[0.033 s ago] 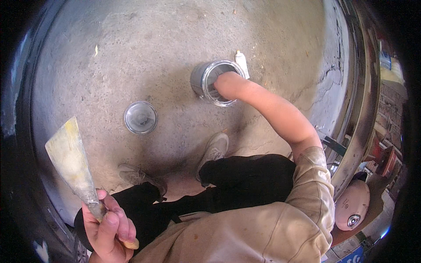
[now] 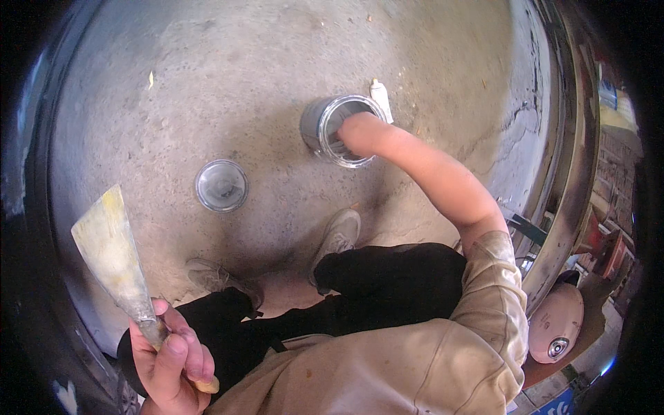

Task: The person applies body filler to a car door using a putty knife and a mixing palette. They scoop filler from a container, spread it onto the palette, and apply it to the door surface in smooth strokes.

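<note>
My left hand [image 2: 169, 363] is closed round the handle of a wide putty knife [image 2: 111, 245]. Its blade points up and to the left, with pale yellow-grey smears on the metal. Out in front, my right hand [image 2: 360, 133] reaches down into a round metal can [image 2: 312, 131] that stands on the floor. The can's wall hides the fingers, so what they touch or hold does not show. Grey residue coats the can's inside and rim. To its left, a round metal lid [image 2: 221, 185] lies flat on the concrete.
A small white tube [image 2: 380, 102] lies just beyond the can. My shoes [image 2: 340, 232] stand on the rough concrete floor [image 2: 228, 83] nearer me. Dark curved panelling [image 2: 41, 207] borders the left. On the right are a ledge and a pinkish rounded object [image 2: 557, 321].
</note>
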Demonstrator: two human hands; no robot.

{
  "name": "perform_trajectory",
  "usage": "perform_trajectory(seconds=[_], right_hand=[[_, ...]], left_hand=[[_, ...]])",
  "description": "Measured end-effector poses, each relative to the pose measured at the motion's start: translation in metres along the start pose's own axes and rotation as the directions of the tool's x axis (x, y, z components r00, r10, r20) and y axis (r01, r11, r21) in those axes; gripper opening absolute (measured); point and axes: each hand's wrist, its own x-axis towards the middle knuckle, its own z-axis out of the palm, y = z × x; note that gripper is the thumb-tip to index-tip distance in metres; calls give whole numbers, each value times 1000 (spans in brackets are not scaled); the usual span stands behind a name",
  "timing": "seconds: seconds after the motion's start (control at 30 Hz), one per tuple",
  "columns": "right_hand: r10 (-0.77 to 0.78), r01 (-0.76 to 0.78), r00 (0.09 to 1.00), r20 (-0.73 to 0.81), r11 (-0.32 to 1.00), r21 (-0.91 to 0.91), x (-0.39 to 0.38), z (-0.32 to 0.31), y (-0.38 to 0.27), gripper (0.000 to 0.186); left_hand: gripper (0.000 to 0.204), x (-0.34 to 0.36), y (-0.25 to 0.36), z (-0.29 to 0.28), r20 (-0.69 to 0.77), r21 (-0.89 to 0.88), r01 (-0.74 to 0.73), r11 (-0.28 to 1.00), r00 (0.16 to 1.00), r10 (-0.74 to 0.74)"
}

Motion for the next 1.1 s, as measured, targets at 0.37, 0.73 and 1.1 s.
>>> perform_trajectory(seconds=[0.37, 0.73, 1.1], right_hand=[[16, -21, 997, 74, 998, 58, -2, -3, 5, 19], [24, -27, 996, 82, 999, 46, -4, 1, -4, 17], [-3, 1, 999, 47, 999, 38, 1, 19, -1, 16]], left_hand=[[47, -1, -3, 2, -14, 25, -7, 1000, 1000, 7], [45, -2, -9, -2, -13, 9, -32, 999, 999, 32], [45, -5, -8, -1, -41, 16, -58, 998, 997, 59]])
